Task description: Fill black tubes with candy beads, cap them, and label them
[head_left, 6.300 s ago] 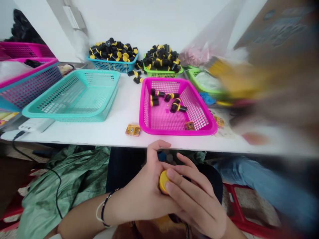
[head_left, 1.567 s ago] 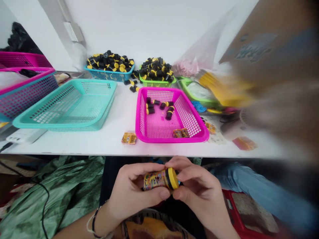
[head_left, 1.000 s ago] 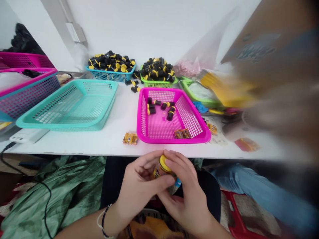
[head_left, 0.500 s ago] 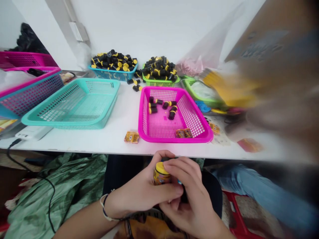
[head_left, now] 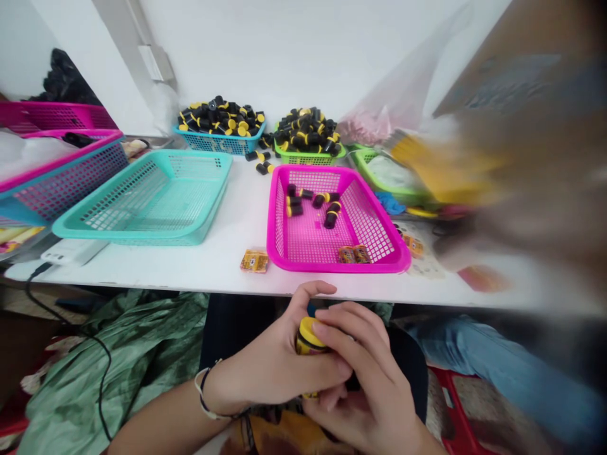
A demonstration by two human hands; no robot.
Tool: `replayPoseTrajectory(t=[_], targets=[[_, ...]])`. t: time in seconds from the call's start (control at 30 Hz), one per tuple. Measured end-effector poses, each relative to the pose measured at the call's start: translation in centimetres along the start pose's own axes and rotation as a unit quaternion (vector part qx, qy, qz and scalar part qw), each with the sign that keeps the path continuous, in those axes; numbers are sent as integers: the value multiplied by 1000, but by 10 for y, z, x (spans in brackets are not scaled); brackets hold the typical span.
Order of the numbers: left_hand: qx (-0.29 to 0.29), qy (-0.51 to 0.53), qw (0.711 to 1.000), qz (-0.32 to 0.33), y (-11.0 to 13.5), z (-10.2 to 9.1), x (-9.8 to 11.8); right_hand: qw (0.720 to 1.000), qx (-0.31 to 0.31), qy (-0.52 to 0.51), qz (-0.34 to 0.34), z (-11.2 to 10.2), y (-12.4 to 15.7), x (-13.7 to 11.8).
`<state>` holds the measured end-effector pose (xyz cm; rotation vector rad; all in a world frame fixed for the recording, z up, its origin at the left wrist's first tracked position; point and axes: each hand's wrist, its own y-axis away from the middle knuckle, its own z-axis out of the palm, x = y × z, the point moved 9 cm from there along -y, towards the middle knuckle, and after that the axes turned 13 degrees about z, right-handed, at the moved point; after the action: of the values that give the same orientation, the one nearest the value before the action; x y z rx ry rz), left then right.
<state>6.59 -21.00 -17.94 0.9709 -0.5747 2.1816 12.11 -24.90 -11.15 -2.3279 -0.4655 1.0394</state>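
Observation:
Just in front of the table edge, over my lap, my left hand (head_left: pixel 277 363) is closed around a small jar (head_left: pixel 309 336) with a yellow lid and a printed yellow label. My right hand (head_left: pixel 367 373) wraps the jar from the other side, its fingertips against the lid and side. The fingers of both hands hide much of the jar's body. Past my hands is a pink basket (head_left: pixel 406 258), holding several black-and-yellow jars (head_left: pixel 332 215) and two labelled jars (head_left: pixel 353 254). To its left lies a stack of printed yellow-orange labels (head_left: pixel 255 261).
A turquoise basket (head_left: pixel 142 235) stands on the left of the white table. Heaped black-and-yellow jars fill a blue basket (head_left: pixel 222 144) and a green basket (head_left: pixel 308 159) at the back. A white power strip (head_left: pixel 73 251) is at left. On the right, another person's arm (head_left: pixel 531 221) is blurred.
The jar has turned between my hands, so its label shows a different side. My left index finger has lifted slightly outward. The whole view has shifted a little.

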Motion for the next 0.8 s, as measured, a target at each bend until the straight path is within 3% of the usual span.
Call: replayPoseTrajectory(t=[0.17, 0.27, 0.33, 0.5, 0.67, 0.73, 0.8], targets=[[61, -48, 996, -34, 3, -7, -5, 1000, -22, -7, 15, 4, 2, 6], [44, -104, 993, -20, 3, -5, 1, 989, -104, -74, 80, 9, 3, 16], [38, -210, 977, -3, 3, -8, 8, 968, -156, -130, 149, 11, 4, 26], [26, -511, 856, 72, 5, -18, 24, 943, -139, -129, 272, 6, -2, 51], [-37, -662, 748, 41, 10, -21, 7, 906, -190, -174, 337, 24, 3, 62], [-49, -684, 727, 36, 11, -22, 3, 900, -185, -168, 357, 26, 6, 63], [-45, -677, 734, 41, 11, -22, 2, 901, -173, -152, 369, 24, 7, 64]])
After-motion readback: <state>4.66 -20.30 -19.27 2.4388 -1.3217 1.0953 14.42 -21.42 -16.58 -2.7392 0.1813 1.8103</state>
